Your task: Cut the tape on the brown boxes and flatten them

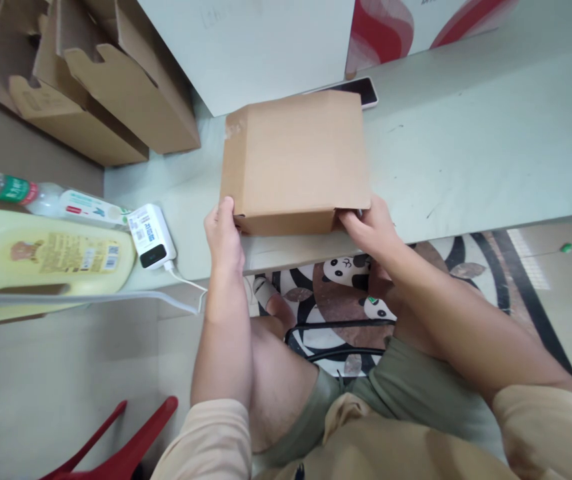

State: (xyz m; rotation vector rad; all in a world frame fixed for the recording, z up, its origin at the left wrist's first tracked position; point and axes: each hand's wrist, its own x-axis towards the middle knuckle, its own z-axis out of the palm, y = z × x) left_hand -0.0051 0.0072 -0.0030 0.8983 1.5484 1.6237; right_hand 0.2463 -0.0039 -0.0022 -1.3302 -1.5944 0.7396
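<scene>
A closed brown cardboard box (pixel 296 157) rests on the pale green table (pixel 466 153) near its front edge. My left hand (pixel 223 233) presses against the box's near-left corner, fingers curled on its front face. My right hand (pixel 369 227) grips the near-right corner, with fingertips tucked at the edge of the lid flap. Both forearms reach up from my lap.
Several folded cardboard boxes (pixel 96 80) lie stacked at the back left. A phone (pixel 361 90) sits behind the box. A white charger (pixel 151 237) with cable, a plastic bottle (pixel 41 197) and a yellow jug (pixel 41 260) are at the left. A red chair (pixel 116 447) stands below.
</scene>
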